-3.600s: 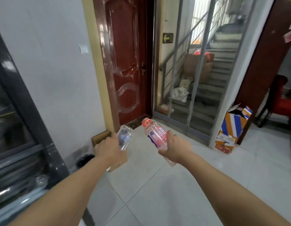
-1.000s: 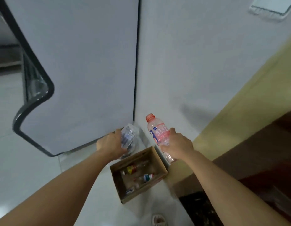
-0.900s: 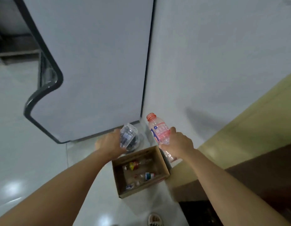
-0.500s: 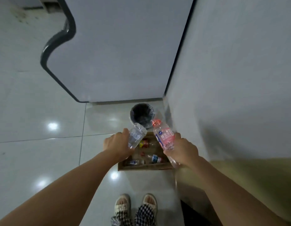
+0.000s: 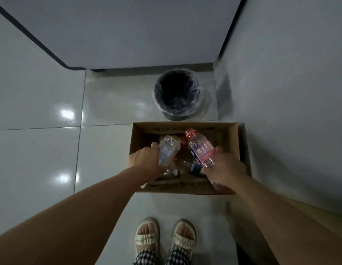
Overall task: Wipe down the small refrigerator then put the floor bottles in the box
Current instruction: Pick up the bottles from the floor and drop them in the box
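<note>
An open cardboard box [image 5: 231, 142] stands on the tiled floor right below me, against the wall. Several bottles lie in its bottom, mostly hidden by my hands. My left hand [image 5: 145, 162] is shut on a clear plastic bottle [image 5: 168, 150], held over the box's left half. My right hand [image 5: 224, 167] is shut on a pink bottle [image 5: 201, 150] with a red cap, held over the box's right half. Both bottles point away from me. The refrigerator's white side [image 5: 137, 31] rises beyond the box.
A round bin [image 5: 177, 93] lined with a black bag stands just beyond the box, in the corner between the refrigerator and the white wall [image 5: 290, 92]. My feet in sandals [image 5: 165, 239] are close behind the box. Glossy floor tiles [image 5: 38, 150] stretch to the left.
My view has tilted down from the doorway to the floor beside the refrigerator. Both hands, each still holding its bottle, have come down over the open box.
</note>
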`<state>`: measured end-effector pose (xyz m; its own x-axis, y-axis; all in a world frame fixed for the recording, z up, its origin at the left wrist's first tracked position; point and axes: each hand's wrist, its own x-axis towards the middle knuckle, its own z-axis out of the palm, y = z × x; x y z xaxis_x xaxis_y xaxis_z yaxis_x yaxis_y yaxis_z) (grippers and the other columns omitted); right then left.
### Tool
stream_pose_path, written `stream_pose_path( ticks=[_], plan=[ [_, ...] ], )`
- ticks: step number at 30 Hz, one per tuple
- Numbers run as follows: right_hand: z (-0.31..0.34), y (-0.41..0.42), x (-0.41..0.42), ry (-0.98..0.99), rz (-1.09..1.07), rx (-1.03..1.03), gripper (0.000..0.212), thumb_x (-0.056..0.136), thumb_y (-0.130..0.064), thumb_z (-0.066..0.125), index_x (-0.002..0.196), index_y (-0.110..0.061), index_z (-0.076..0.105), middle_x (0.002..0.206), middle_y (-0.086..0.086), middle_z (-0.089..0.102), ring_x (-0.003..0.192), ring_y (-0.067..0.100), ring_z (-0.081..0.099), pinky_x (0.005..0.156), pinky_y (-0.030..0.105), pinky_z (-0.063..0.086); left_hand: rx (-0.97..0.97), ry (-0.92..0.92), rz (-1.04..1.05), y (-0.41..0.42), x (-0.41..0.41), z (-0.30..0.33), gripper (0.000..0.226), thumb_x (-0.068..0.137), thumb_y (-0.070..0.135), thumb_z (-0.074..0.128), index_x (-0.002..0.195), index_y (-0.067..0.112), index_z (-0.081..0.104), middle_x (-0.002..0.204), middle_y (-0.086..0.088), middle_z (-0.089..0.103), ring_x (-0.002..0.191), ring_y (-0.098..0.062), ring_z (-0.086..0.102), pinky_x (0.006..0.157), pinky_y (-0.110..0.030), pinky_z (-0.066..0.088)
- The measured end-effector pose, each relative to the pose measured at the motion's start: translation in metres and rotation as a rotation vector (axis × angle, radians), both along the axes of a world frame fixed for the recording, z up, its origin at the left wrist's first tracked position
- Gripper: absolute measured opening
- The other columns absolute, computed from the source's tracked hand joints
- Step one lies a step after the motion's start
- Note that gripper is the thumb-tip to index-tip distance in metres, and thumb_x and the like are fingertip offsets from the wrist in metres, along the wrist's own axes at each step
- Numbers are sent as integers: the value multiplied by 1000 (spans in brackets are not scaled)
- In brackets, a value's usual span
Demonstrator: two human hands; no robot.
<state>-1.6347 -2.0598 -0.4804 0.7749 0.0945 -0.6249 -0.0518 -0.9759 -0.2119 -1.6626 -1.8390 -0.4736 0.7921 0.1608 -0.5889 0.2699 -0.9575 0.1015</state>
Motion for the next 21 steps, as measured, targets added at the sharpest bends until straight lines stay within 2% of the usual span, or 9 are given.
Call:
stream_pose_path(
  ticks=[2, 4, 7, 15, 18, 21],
  plan=[
    [-38, 1, 4, 16, 23, -11, 60, 77, -52, 69, 122, -24, 39, 101, -2, 60, 68, 8, 49, 56, 22, 34, -8, 11, -14, -3, 3, -37, 59, 75, 45, 68, 121, 21, 39, 101, -1, 62, 91, -21, 60, 71, -33, 42],
    [-71, 3, 7, 43, 30, -46, 70, 75, -52, 71, 129, -23, 36, 113, 4, 58, 86, 18, 58, 64, 27, 38, -8, 17, -25, -6, 4, -68, 61, 75, 44, 69, 123, 21, 39, 101, -2, 61, 91, -21, 60, 71, -32, 42],
    [-110, 6, 8, 40, 40, -67, 78, 74, -51, 72, 134, -21, 33, 118, 8, 57, 99, 26, 60, 68, 29, 41, -19, 11, -40, -11, 4, -107, 61, 76, 48, 68, 122, 18, 40, 100, -3, 61, 89, -21, 59, 70, -32, 40],
    [-164, 3, 5, 76, 17, -14, 78, 76, -48, 72, 137, -21, 30, 123, 9, 54, 106, 28, 57, 74, 32, 42, 32, -4, -87, -17, 3, -160, 66, 77, 49, 68, 125, 18, 34, 105, -4, 59, 95, -22, 59, 70, -32, 41],
    [-168, 1, 4, 107, 31, 36, 77, 79, -42, 71, 140, -21, 27, 132, 10, 48, 117, 29, 51, 88, 39, 46, 50, 10, -134, -17, 3, -165, 66, 80, 48, 66, 128, 17, 34, 114, -6, 57, 102, -23, 57, 71, -33, 40],
    [-163, 0, 3, 73, 104, 11, 77, 82, -38, 69, 142, -21, 24, 140, 11, 40, 126, 31, 41, 99, 44, 42, 73, 19, -211, -16, 5, -160, 67, 82, 43, 65, 134, 18, 31, 125, -7, 53, 111, -24, 54, 76, -34, 42]
  ],
)
